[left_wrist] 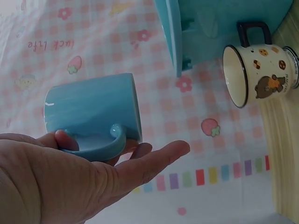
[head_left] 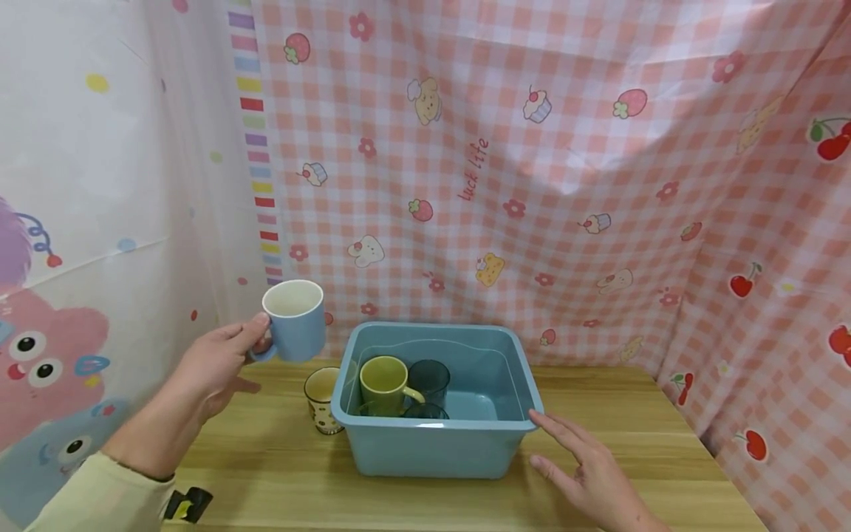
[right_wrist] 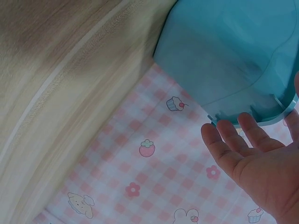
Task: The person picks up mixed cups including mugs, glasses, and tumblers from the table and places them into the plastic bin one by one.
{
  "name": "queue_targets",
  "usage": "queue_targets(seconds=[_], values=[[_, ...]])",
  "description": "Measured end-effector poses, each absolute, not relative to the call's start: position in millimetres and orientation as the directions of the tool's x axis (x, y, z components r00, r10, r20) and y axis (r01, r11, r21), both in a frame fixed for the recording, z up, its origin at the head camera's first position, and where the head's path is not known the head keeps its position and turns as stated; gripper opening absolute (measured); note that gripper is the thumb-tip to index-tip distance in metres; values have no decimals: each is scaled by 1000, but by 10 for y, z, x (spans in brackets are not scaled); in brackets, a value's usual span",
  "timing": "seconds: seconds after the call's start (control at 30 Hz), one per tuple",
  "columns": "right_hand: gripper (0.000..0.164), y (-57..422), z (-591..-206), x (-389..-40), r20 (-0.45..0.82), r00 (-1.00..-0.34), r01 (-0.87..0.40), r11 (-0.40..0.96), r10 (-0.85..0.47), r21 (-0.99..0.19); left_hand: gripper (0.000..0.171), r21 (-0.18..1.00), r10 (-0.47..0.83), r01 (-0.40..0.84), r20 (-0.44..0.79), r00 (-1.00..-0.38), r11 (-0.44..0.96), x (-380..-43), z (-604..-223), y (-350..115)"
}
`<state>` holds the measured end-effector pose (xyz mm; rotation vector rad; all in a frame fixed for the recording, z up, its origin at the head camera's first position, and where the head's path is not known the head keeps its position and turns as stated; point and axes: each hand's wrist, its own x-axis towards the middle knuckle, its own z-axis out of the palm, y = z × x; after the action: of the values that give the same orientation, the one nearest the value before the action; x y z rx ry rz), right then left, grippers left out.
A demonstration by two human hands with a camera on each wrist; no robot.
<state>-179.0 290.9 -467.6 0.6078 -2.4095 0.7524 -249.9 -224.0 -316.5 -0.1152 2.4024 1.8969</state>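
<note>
A light blue mug [head_left: 298, 329] with a white inside is held up by its handle in my left hand [head_left: 216, 362], left of the basin and above the table. In the left wrist view my thumb and fingers grip the handle of the mug [left_wrist: 93, 107]. My right hand [head_left: 588, 465] touches the right front corner of the blue plastic basin [head_left: 435, 451] with extended fingers. Inside the basin, at its left, stand a yellow-green mug [head_left: 383, 380] and dark glass cups [head_left: 431, 378], partly hidden by the front wall. A cream mug with a bear print [left_wrist: 264, 74] stands left of the basin.
The wooden table [head_left: 266, 473] ends at a pink checked cloth [head_left: 565, 281] hanging behind it. A white patterned cloth [head_left: 133, 185] hangs at the left. A black strap-like object [head_left: 189, 505] shows by the left sleeve.
</note>
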Motion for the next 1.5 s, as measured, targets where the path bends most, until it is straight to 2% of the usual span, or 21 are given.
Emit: queue_targets(seconds=[0.27,0.77,0.97,1.27,1.5], values=[[70,2906,-4671,-1787,640,-722,-569,753,-263,-332,53,977,-10,-101,-101,-995,188,-2526,-3103,-2046],[69,2912,-4689,-1786,613,-748,-562,735,-255,-379,50,981,21,-115,-119,-993,157,-2623,-3043,-1658],[67,2920,-4709,-1785,572,-779,-548,723,-257,-421,48,982,36,-125,-132,-991,143,-2655,-3055,-1503],[69,2915,-4695,-1786,598,-755,-572,715,-269,-401,47,980,57,-139,-148,-987,141,-2708,-3124,-1296],[68,2925,-4710,-1779,564,-784,-547,719,-260,-428,46,980,68,-126,-138,-988,154,-2741,-3193,-1116]])
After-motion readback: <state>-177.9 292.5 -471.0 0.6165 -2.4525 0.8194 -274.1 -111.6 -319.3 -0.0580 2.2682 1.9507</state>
